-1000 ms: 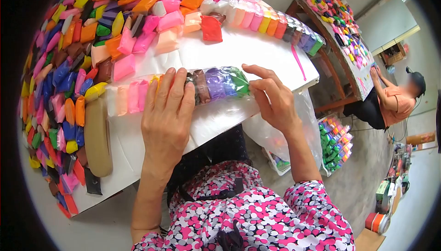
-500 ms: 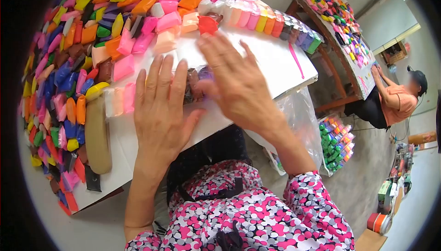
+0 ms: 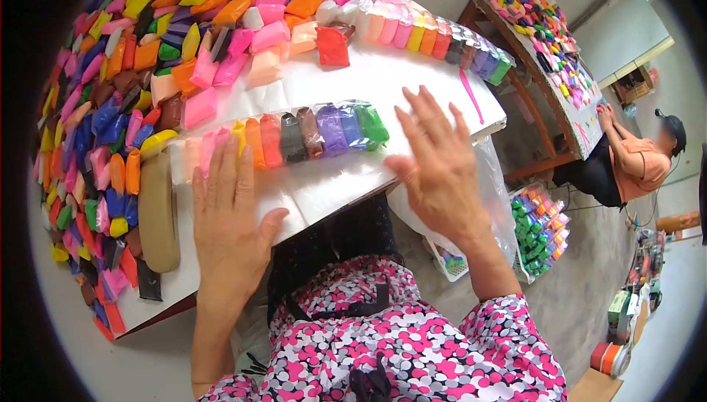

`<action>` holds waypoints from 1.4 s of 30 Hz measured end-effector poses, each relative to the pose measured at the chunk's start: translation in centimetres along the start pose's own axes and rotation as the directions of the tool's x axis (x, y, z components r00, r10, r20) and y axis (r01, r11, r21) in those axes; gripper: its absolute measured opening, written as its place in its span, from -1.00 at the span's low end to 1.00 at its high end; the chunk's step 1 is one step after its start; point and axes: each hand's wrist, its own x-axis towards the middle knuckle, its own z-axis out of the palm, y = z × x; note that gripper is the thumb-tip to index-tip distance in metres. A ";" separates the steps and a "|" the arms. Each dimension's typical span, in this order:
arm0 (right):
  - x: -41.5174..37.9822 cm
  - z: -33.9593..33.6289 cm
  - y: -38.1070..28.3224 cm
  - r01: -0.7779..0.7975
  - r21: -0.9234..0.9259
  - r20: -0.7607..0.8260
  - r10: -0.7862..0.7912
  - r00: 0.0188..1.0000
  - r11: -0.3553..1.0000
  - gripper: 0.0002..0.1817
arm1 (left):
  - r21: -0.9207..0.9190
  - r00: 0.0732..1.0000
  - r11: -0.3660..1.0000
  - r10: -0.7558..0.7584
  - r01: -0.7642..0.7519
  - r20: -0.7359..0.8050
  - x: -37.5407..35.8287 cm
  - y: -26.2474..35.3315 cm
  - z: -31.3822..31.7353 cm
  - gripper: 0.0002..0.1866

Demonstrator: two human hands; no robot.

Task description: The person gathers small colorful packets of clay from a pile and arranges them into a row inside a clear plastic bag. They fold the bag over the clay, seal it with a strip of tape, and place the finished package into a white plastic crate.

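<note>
A row of small coloured packets [image 3: 302,135] lies on the white tabletop [image 3: 335,179], running from pale packets at the left to green at the right, with shiny clear plastic over it. My left hand [image 3: 234,218] is flat with fingers stretched out, its fingertips overlapping the lower edge of the row near the pink and yellow packets. Just off the green end, my right hand [image 3: 442,166] hovers with fingers spread and nothing in it. Left of the row is a long tan block with rounded ends [image 3: 158,214].
A big heap of loose coloured packets [image 3: 110,126] covers the table's left and far side. Another plastic-wrapped row [image 3: 420,34] and a pink strip [image 3: 471,96] lie farther back. Below the right edge stands a white basket of packets [image 3: 541,236]. A person [image 3: 637,159] sits at another table.
My right hand has moved right, off the row, uncovering its dark, purple, blue and green packets. My left hand has shifted slightly left and down.
</note>
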 end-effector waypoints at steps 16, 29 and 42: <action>-0.9 2.4 -2.3 0.097 0.101 0.142 -0.111 0.984 0.990 -0.12 | 0.057 0.997 0.996 0.070 -0.072 0.026 1.0 -2.7 0.7 -0.10; 4.7 6.5 -7.8 0.236 0.229 0.004 -0.244 0.970 0.944 -0.20 | 0.230 0.995 0.973 0.030 -0.007 -0.097 3.7 -5.9 1.5 -0.39; 8.4 1.8 1.0 0.019 0.325 0.219 -0.095 0.971 0.946 -0.32 | -0.070 0.986 0.989 0.134 -0.128 0.097 5.8 -7.5 -3.9 -0.38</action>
